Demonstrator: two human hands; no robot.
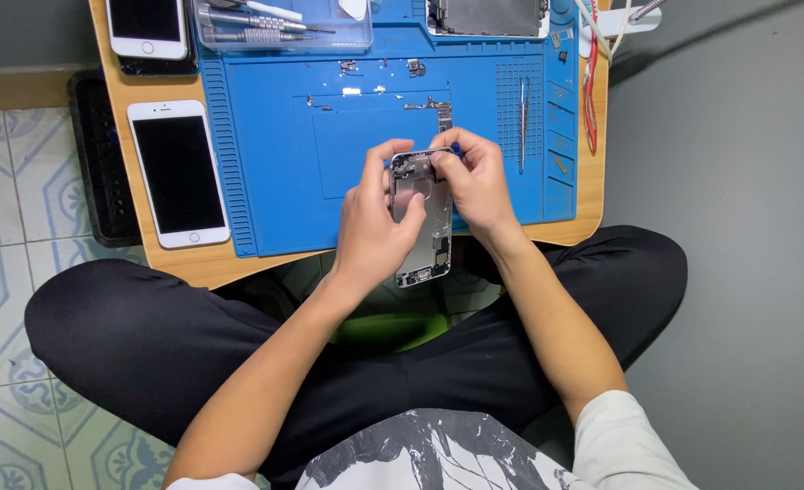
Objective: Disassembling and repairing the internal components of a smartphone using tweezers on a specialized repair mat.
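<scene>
An opened phone housing (pixel 427 238), silver with its inner parts bare, is held upright over the near edge of the blue work mat (pixel 275 136). My left hand (pixel 375 218) wraps its left side, thumb across the middle. My right hand (pixel 476 177) grips the top right corner with its fingertips at the upper edge, where a small blue tool tip shows; what holds that tip is hidden. Small screws and metal parts (pixel 433 106) lie on the mat just beyond the hands.
A white phone (pixel 178 172) lies face up on the wooden table (pixel 193 261) left of the mat, another white phone (pixel 147 27) behind it. A clear tray of screwdrivers (pixel 275 25), a screen assembly (pixel 488 16), tweezers (pixel 524 122) and a red tool (pixel 590 86) sit around the mat.
</scene>
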